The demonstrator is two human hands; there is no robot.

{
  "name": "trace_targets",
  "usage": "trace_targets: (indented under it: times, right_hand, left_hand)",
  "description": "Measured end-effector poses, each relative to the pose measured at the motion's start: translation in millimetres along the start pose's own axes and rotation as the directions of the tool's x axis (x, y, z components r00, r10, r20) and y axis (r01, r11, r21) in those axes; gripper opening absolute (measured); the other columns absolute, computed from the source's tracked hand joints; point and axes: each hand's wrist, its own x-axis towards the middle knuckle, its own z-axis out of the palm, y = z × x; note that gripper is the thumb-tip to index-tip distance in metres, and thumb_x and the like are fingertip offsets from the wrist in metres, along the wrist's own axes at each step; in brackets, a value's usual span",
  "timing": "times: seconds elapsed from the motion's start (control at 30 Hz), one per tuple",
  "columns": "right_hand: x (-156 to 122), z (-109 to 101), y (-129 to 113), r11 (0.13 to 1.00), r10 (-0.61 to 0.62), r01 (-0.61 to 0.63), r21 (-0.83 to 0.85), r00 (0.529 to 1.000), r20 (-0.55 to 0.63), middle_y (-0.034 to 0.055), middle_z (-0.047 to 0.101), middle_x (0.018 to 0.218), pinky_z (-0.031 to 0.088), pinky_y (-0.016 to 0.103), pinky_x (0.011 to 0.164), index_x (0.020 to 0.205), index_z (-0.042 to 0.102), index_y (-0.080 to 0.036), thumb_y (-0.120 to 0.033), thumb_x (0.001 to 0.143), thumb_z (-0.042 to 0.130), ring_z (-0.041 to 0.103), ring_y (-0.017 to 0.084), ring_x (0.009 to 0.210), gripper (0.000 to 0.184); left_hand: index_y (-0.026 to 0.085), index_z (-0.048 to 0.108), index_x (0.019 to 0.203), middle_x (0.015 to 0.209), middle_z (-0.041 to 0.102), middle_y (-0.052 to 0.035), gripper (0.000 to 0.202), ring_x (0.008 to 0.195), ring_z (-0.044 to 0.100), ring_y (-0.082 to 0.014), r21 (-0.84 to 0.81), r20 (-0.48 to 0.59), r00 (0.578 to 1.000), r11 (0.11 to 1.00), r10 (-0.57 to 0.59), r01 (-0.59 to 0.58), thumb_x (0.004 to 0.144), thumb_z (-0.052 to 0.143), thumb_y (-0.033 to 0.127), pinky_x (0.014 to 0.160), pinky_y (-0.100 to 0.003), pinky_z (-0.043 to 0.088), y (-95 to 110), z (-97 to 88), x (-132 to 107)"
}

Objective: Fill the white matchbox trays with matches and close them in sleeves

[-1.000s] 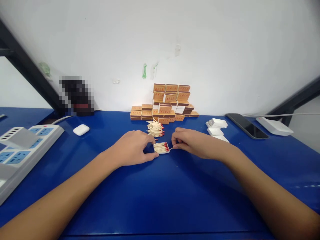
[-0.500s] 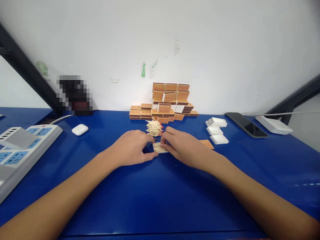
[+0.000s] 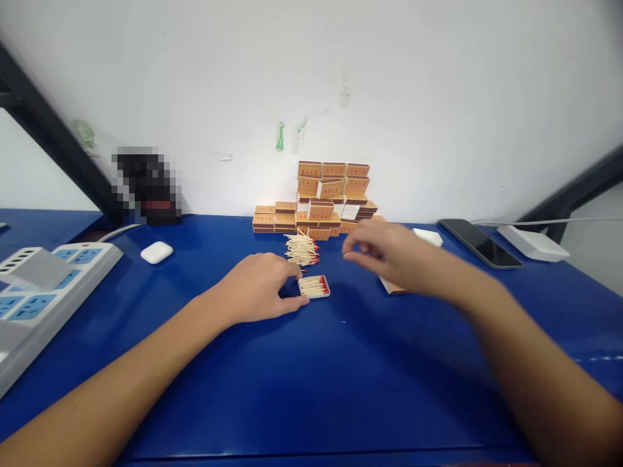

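A small white matchbox tray (image 3: 314, 296) full of red-tipped matches lies on the blue table. My left hand (image 3: 260, 285) grips its left end between thumb and forefinger. To the right, my right hand (image 3: 384, 253) is lifted over the table, fingers loosely curled and slightly apart, with nothing visible in them. Beneath it, an orange matchbox sleeve (image 3: 398, 290) is partly covered by the hand. A heap of loose matches (image 3: 300, 250) lies just behind the tray.
Orange matchboxes (image 3: 333, 170) are stacked against the wall. White tray (image 3: 428, 237) shows behind my right forearm. A phone (image 3: 479, 243) and white device (image 3: 533, 244) lie at right. A white earphone case (image 3: 156, 252) and power strip (image 3: 63, 285) are at left.
My right hand has let go of the matches in the tray and moved right and up, covering most of the white trays. My left hand has stayed on the filled tray.
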Motion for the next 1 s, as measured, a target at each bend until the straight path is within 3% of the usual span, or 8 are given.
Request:
trace_targets:
  times: [0.1, 0.2, 0.27, 0.37, 0.43, 0.63, 0.8, 1.0]
  right_hand:
    - [-20, -30, 30, 0.972, 0.230, -0.234, 0.032, 0.968, 0.102, 0.0063, 0.067, 0.089, 0.047, 0.032, 0.064, 0.111, 0.071, -0.025, -0.054, 0.089, 0.069, 0.061, 0.021, 0.073, 0.037]
    - [-39, -38, 50, 0.919, 0.390, -0.391, -0.046, 0.891, 0.234, 0.0089, 0.070, 0.099, 0.051, 0.035, 0.064, 0.115, 0.073, -0.026, -0.062, 0.071, 0.081, 0.066, 0.025, 0.079, 0.057]
    - [-44, -33, 55, 0.905, 0.423, -0.415, -0.092, 0.855, 0.299, 0.0091, 0.070, 0.105, 0.053, 0.037, 0.069, 0.114, 0.074, -0.028, -0.056, 0.065, 0.085, 0.067, 0.028, 0.086, 0.058]
    - [-43, -23, 55, 0.910, 0.413, -0.395, -0.126, 0.833, 0.368, 0.0083, 0.069, 0.109, 0.054, 0.040, 0.075, 0.107, 0.073, -0.028, -0.049, 0.068, 0.083, 0.067, 0.028, 0.090, 0.045]
    - [-39, -18, 53, 0.916, 0.399, -0.381, -0.123, 0.842, 0.364, 0.0081, 0.069, 0.109, 0.053, 0.040, 0.075, 0.104, 0.072, -0.028, -0.049, 0.070, 0.081, 0.066, 0.028, 0.091, 0.040]
    - [-25, -7, 25, 0.971, 0.202, -0.227, 0.080, 0.949, 0.240, 0.0049, 0.073, 0.099, 0.050, 0.034, 0.072, 0.099, 0.070, -0.026, -0.046, 0.081, 0.075, 0.067, 0.024, 0.087, 0.028]
    - [-16, 2, 0, 0.984, 0.090, -0.116, 0.135, 0.979, 0.183, 0.0022, 0.074, 0.096, 0.048, 0.032, 0.072, 0.101, 0.069, -0.024, -0.036, 0.085, 0.074, 0.066, 0.020, 0.084, 0.021]
    - [-14, 8, -5, 0.989, 0.010, -0.028, 0.147, 0.993, 0.119, 0.0020, 0.075, 0.105, 0.048, 0.033, 0.080, 0.107, 0.070, -0.025, -0.033, 0.086, 0.077, 0.067, 0.021, 0.093, 0.024]
  left_hand:
    - [0.018, 0.074, 0.101, 0.071, 0.063, -0.0011, 0.034, 0.058, 0.052, -0.0149, -0.002, 0.015, 1.000, 1.000, 0.002, -0.002, 0.091, 0.066, 0.050, 0.056, -0.029, 0.031, 1, -0.2, 0]
    - [0.019, 0.074, 0.100, 0.071, 0.063, -0.0011, 0.033, 0.059, 0.053, -0.0153, -0.010, 0.021, 1.000, 1.000, 0.003, -0.003, 0.092, 0.066, 0.050, 0.056, -0.029, 0.031, 1, 0.1, -1]
    - [0.019, 0.074, 0.099, 0.071, 0.063, -0.0009, 0.033, 0.059, 0.053, -0.0154, -0.016, 0.020, 1.000, 1.000, 0.004, -0.004, 0.092, 0.065, 0.050, 0.056, -0.029, 0.031, 0, 0.5, -1]
    - [0.019, 0.073, 0.097, 0.072, 0.064, -0.0008, 0.033, 0.061, 0.055, -0.0157, -0.027, 0.018, 1.000, 1.000, 0.004, -0.004, 0.092, 0.065, 0.051, 0.057, -0.029, 0.031, -3, 1.6, -1]
    - [0.019, 0.073, 0.096, 0.073, 0.064, -0.0008, 0.033, 0.061, 0.055, -0.0157, -0.037, 0.011, 1.000, 0.999, 0.007, -0.007, 0.092, 0.065, 0.051, 0.057, -0.029, 0.032, -4, 3.0, -1]
    - [0.020, 0.073, 0.107, 0.066, 0.062, 0.0024, 0.035, 0.057, 0.053, -0.0138, -0.111, -0.070, 0.997, 0.993, 0.021, -0.028, 0.092, 0.067, 0.051, 0.056, -0.028, 0.033, -4, 7.5, 1]
    - [0.022, 0.073, 0.113, 0.074, 0.067, 0.0033, 0.033, 0.060, 0.056, -0.0126, -0.181, -0.145, 0.989, 0.982, 0.027, -0.053, 0.092, 0.069, 0.047, 0.059, -0.027, 0.038, -6, 9.9, 2]
    - [0.021, 0.073, 0.113, 0.083, 0.071, 0.0006, 0.031, 0.065, 0.060, -0.0138, -0.171, -0.168, 0.984, 0.982, 0.055, -0.084, 0.092, 0.069, 0.045, 0.062, -0.027, 0.042, -8, 13.4, 2]
